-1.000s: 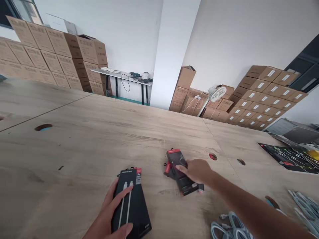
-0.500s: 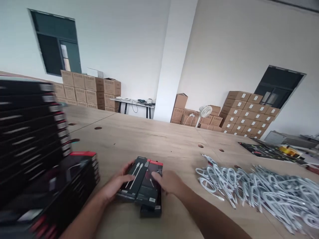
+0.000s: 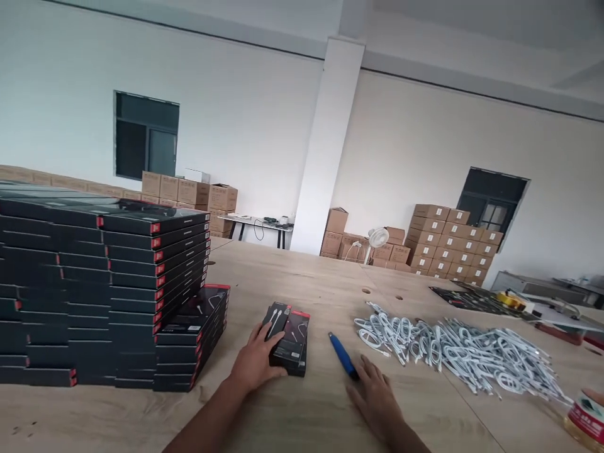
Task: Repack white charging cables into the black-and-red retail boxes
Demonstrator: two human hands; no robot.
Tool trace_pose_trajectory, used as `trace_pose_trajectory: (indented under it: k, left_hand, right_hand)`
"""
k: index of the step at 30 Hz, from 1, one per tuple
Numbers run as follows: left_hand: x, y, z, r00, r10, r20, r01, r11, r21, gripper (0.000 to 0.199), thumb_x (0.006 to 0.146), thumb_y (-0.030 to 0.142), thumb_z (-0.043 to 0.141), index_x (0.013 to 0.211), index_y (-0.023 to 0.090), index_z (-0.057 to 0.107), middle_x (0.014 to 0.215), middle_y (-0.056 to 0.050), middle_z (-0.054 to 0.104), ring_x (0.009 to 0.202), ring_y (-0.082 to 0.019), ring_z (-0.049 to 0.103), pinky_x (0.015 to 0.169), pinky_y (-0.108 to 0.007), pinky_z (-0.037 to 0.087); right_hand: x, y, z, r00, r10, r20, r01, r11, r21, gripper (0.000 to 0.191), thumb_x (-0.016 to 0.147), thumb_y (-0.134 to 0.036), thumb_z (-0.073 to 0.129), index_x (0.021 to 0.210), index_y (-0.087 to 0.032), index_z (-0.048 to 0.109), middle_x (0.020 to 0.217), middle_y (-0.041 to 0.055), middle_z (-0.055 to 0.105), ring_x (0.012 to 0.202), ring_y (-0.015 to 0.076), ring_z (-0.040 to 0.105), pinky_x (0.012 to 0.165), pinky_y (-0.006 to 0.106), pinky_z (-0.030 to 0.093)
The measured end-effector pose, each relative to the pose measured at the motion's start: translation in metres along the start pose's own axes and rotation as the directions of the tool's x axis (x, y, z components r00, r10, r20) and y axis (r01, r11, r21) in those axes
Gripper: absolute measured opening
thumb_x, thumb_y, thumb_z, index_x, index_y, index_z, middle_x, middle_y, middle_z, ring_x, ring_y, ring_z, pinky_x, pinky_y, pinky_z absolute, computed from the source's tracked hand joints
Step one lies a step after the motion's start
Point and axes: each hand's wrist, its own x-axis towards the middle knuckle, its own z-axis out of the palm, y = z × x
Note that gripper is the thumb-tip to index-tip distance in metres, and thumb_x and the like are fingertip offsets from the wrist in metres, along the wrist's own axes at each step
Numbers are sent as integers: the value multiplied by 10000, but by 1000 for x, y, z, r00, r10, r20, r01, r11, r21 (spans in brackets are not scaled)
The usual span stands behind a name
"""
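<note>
My left hand rests at the left side of a small stack of black and red cable boxes on the table. Its fingers are spread, one reaching across the top, the thumb along the near edge. White cables are pictured on the boxes. Right of them lies a slim blue tool with a dark tip, perhaps a utility knife. My right hand is at its near end, thumb and fingers apart on either side. Whether the fingers touch the tool is hard to tell.
A tall stack of black boxes stands at the left, with a lower pile beside it. Coiled white cables cover the right side. A jar with a red label stands at the right edge. Cartons line the wall.
Both hands were on the cable boxes. My right hand has let go and moved right to the blue tool. The boxes now rest stacked on the table, and the view has tilted up.
</note>
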Motion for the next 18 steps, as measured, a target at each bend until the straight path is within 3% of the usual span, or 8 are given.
trace_pose_trajectory:
  k: [2,6,8,10,12,14,16,18]
  left_hand:
    - [8,5,5,999,-39,-34,40,999,23,770,716,397,790,1445,320,556,1632,-89,367,1551,-345,201,1127,-466,424]
    - [22,6,10,995,-81,-52,85,994,65,724,771,376,731,1465,319,531,1637,-95,353,1552,-348,194,1114,-485,424]
    - [29,5,5,996,-86,-35,89,992,89,750,736,387,756,1452,316,547,1633,-110,362,1547,-369,203,1159,-539,351]
    - [39,8,-1,996,-81,-24,83,990,117,822,672,463,795,1443,301,559,1647,-131,333,1550,-410,162,1203,-634,194]
    - [52,18,-6,998,-57,-37,61,988,142,904,688,599,739,1494,269,495,1676,-136,255,1563,-412,75,1212,-667,16]
    - [68,34,-5,998,-31,-60,40,986,160,918,791,672,577,1556,202,389,1684,-149,222,1574,-376,23,1215,-631,-74]
    - [85,53,1,997,-36,-64,46,983,175,883,840,614,506,1553,110,376,1642,-211,303,1570,-380,60,1213,-625,-77]
    - [98,69,11,998,-56,-40,62,980,190,855,790,522,573,1486,38,463,1555,-284,423,1549,-424,146,1207,-642,-44]
  right_hand:
    - [3,1,1,1000,-9,10,9,1000,2,607,951,-472,492,1524,-270,471,1611,98,418,1474,284,405,1198,479,305]
    - [6,3,-2,1000,-28,14,27,1000,14,627,961,-467,481,1554,-277,418,1640,89,359,1483,291,390,1196,500,300]
    - [6,5,-3,998,-53,15,52,998,29,615,966,-456,488,1557,-307,407,1662,78,308,1493,290,372,1195,501,297]
    - [6,6,-4,997,-82,12,81,995,56,583,967,-426,503,1540,-354,425,1669,57,293,1497,285,367,1192,506,298]
    - [7,7,-6,995,-100,6,99,992,82,554,967,-398,511,1517,-378,455,1663,49,311,1492,282,375,1187,518,299]
    - [7,7,-8,995,-98,-1,98,990,101,539,960,-380,521,1497,-369,488,1652,58,340,1488,285,381,1186,533,295]
    - [7,6,-10,996,-84,-9,84,990,115,537,938,-357,540,1475,-349,522,1639,63,368,1487,291,381,1186,542,296]
    - [8,5,-12,998,-61,-24,64,990,124,548,907,-323,561,1455,-325,550,1624,60,399,1483,294,389,1187,536,308]
